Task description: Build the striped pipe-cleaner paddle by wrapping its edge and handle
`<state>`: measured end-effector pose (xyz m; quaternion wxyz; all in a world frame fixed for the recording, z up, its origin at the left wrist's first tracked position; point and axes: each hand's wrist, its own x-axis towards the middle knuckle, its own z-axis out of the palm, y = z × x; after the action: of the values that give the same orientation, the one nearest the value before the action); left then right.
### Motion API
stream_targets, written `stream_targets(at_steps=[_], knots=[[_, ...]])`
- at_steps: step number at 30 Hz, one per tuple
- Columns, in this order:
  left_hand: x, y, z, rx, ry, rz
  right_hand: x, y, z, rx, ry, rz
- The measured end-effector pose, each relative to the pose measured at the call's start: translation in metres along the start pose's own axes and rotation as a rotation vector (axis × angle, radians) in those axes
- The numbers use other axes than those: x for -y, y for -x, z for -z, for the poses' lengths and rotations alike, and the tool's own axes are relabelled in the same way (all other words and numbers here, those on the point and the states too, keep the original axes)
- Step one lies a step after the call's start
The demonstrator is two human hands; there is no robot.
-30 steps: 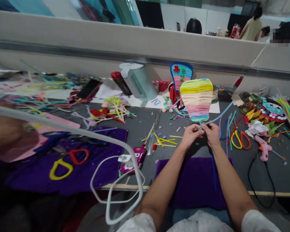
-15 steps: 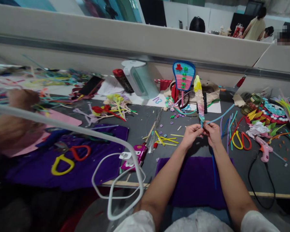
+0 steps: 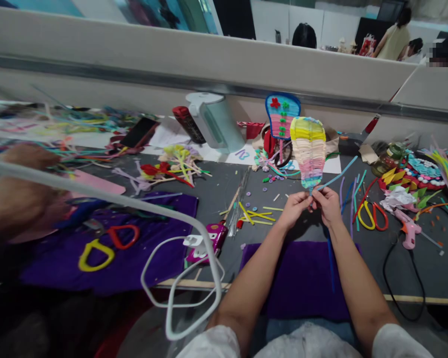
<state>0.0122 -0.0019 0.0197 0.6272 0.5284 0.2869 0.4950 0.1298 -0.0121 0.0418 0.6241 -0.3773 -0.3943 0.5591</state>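
My left hand and my right hand meet above the far edge of a purple cloth. Both have their fingers closed on the narrow lower end of a fan-shaped pipe-cleaner piece. It stands upright with its broad side towards me, yellow at the top, then cream, pink and blue. A light blue pipe cleaner sticks out to the right from the grip. Behind the piece a similar finished-looking blue and pink one stands with a red flower and green bits.
Scissors and a pink glue gun lie to the right. A kettle stands at the back. A white cable hangs at left, near more scissors and another person's hand.
The fan-shaped piece has turned from edge-on to showing its broad face. My hands stay closed at its base, almost in place. The other person's hand at left has moved slightly.
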Motion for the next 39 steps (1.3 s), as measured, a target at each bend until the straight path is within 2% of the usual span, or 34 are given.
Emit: stream_targets(at_steps=[5, 11, 17, 20, 27, 39], knots=[[0.002, -0.001, -0.002, -0.010, 0.008, 0.016, -0.002, 0.001, -0.003, -0.039, 0.091, 0.068], [0.003, -0.002, -0.006, -0.053, 0.055, 0.063, -0.011, -0.003, 0.003, -0.115, 0.150, 0.140], [0.007, -0.004, -0.006, -0.161, -0.076, -0.031, -0.012, -0.005, 0.005, -0.172, 0.253, 0.299], [0.006, -0.003, -0.006, -0.165, -0.092, -0.031, -0.012, -0.005, 0.004, -0.173, 0.236, 0.251], [0.000, 0.001, -0.008, -0.135, -0.018, 0.028, -0.012, -0.006, 0.002, -0.228, 0.027, 0.045], [-0.002, 0.002, -0.006, -0.044, 0.036, 0.032, -0.005, -0.002, -0.004, -0.166, 0.002, 0.025]])
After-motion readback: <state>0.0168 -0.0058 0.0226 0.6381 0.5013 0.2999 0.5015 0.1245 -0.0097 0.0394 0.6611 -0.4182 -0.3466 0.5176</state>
